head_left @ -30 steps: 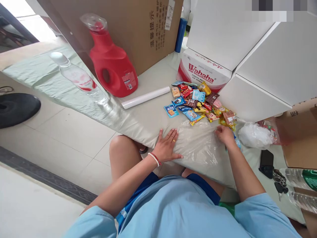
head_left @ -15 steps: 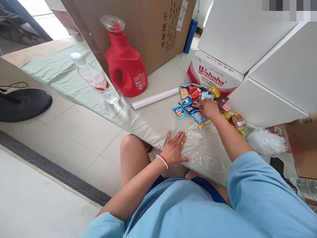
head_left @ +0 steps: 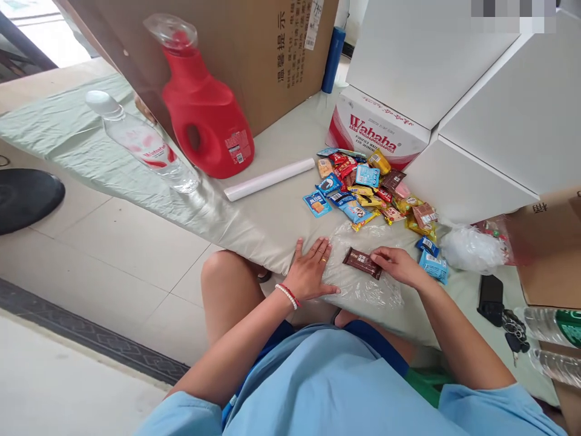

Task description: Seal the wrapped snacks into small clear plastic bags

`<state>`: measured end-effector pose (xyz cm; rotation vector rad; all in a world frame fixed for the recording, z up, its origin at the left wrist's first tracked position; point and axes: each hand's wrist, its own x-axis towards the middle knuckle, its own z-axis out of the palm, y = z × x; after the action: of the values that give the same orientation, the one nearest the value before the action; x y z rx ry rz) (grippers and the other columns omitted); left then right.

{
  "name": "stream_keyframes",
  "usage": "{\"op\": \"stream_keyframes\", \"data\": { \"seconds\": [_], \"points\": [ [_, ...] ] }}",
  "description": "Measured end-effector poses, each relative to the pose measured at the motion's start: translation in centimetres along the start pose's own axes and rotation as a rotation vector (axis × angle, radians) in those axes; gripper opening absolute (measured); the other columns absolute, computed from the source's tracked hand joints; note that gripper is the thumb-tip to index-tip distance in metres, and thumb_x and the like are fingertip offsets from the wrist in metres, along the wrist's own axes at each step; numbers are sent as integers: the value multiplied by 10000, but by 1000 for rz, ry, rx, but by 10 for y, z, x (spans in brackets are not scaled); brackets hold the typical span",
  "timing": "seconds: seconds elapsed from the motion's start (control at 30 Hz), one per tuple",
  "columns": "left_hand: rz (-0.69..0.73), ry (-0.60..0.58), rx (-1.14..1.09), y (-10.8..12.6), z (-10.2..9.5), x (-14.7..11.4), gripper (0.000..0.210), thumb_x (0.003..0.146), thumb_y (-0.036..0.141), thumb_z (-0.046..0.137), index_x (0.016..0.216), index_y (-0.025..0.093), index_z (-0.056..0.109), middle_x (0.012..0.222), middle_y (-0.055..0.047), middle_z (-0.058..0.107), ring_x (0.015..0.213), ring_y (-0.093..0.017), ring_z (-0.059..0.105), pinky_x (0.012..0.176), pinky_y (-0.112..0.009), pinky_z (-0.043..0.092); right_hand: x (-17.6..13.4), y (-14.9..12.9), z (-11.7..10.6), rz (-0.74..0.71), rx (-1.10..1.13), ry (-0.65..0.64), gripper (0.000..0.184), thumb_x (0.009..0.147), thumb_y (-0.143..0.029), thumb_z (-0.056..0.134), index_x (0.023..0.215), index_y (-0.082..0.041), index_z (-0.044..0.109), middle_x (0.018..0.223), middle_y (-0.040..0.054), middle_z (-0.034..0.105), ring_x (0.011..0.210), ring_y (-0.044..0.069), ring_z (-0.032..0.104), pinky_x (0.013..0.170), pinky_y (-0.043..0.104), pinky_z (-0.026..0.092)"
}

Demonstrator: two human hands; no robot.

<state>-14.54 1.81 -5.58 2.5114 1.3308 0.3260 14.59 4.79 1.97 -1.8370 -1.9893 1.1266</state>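
My right hand (head_left: 394, 265) pinches the right end of a dark brown snack packet (head_left: 362, 263) over a sheet of clear plastic wrap (head_left: 370, 293). Flat on the near edge of the cloth-covered surface, at the left edge of the wrap, lies my left hand (head_left: 310, 271), fingers spread, holding nothing. Beyond both hands is a pile of small wrapped snacks (head_left: 358, 197) in blue, red, yellow and brown. Two blue packets (head_left: 433, 266) lie apart, right of my right hand.
A white roll (head_left: 269, 180) lies left of the snacks. Behind it stand a red detergent jug (head_left: 213, 115), a water bottle (head_left: 140, 142) and a large cardboard box (head_left: 258, 60). A Wahaha carton (head_left: 374, 130) backs the pile. Rightward are a clear plastic bag (head_left: 474, 248), a black phone (head_left: 491, 300) and keys (head_left: 514, 330).
My right hand has come back from the snack pile with the dark brown packet, which is now over the wrap. My left hand stays flat. The camera view has shifted slightly.
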Motion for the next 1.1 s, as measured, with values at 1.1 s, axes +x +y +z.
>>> {"op": "stream_keyframes", "data": {
  "seconds": [1.1],
  "points": [
    [-21,-61,71,-2,3,5,1087,807,824,521,1617,142,274,1686,-188,235,1561,-378,218,1234,-677,-45,-19,25,22,-338,-262,183,543,949,-400,599,1460,-229,537,1371,142,597,1272,319,517,1079,524,439]
  ]
}}
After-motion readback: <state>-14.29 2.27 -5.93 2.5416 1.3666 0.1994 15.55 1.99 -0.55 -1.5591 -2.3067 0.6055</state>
